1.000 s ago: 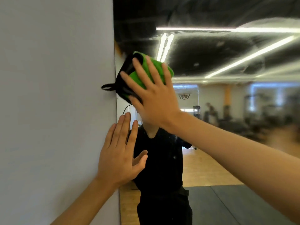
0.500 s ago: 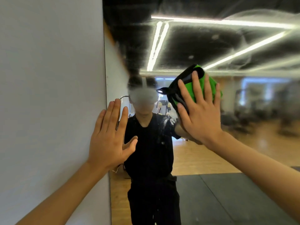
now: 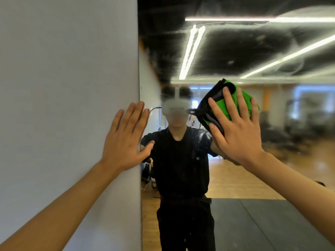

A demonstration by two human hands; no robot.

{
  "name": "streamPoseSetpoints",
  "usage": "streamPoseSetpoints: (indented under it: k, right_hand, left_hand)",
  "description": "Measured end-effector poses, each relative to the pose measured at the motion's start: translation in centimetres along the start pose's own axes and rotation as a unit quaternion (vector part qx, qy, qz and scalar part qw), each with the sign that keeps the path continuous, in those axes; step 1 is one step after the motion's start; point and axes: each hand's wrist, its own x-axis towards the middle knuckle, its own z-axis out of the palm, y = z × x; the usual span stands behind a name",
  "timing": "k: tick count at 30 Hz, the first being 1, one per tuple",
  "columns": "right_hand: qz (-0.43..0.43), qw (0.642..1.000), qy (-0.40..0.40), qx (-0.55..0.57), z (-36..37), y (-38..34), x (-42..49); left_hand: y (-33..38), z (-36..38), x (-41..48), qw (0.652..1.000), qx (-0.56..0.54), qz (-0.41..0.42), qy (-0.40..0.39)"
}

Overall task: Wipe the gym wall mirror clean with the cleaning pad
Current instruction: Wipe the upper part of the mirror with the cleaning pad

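Pad (image 3: 241,104) upright, loop leftward

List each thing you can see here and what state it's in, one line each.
mirror: smeared, hazy streaks across the upper part.
cleaning pad: pressed flat against the mirror.
right hand: fingers straight, pressing the pad.
left hand: flat on the white wall, thumb over the mirror's edge.

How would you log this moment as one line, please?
phase: wiping | right hand: presses green cleaning pad on mirror | left hand: flat on wall
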Motion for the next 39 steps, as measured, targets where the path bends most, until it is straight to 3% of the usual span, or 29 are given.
streamPoseSetpoints:
  k: [8, 11, 13, 15, 20, 22, 26, 30, 32, 36, 38, 39]
  right_hand:
    - [0.038, 0.999, 0.008, 0.018, 0.6, -3.2, -3.5]
    - [-0.118, 0.992, -0.043, -0.004, 1.7, -4.8, -8.9]
    - [-0.244, 0.967, -0.070, -0.036, 1.8, -3.0, -9.3]
    - [-0.278, 0.958, -0.061, -0.041, 1.6, -0.9, -6.5]
    - [-0.019, 1.000, 0.014, 0.008, -0.1, -0.5, 1.5]
    - [0.015, 0.999, 0.024, 0.023, 0.5, -3.5, -0.1]
    - [-0.144, 0.988, -0.040, 0.031, 2.6, -9.1, -9.6]
    - [-0.313, 0.947, -0.065, -0.011, 2.7, -6.4, -9.3]
    - [-0.257, 0.966, -0.032, 0.009, 2.1, -4.5, -4.9]
    - [-0.011, 0.999, 0.030, 0.031, 0.3, -3.3, 2.6]
    - [0.040, 0.997, 0.041, 0.045, 0.6, -5.8, 1.1]
    - [0.026, 0.998, 0.032, 0.054, 1.0, -7.4, -1.3]
  left_hand:
    - [-0.9, -0.1, 4.8, 0.999, 0.013, 0.048, 0.008]
    - [-0.9, 0.0, 4.8, 0.999, 0.015, 0.048, 0.011]
    - [-0.9, -0.1, 4.8, 0.999, 0.014, 0.050, 0.012]
    - [-0.9, -0.1, 4.8, 0.998, 0.014, 0.052, 0.013]
    - [-0.9, -0.1, 4.7, 0.998, 0.008, 0.054, 0.019]
    - [-0.9, -0.1, 4.7, 0.998, 0.002, 0.054, 0.021]
    - [-1.0, -0.1, 4.7, 0.998, 0.000, 0.060, 0.024]
    - [-1.0, -0.1, 4.7, 0.998, 0.005, 0.060, 0.021]
    - [-1.1, 0.0, 4.6, 0.998, 0.010, 0.060, 0.020]
    - [-1.0, -0.1, 4.6, 0.998, 0.002, 0.055, 0.024]
    - [-1.0, -0.1, 4.7, 0.998, 0.000, 0.057, 0.025]
    - [-1.1, -0.1, 4.7, 0.998, 0.000, 0.059, 0.024]
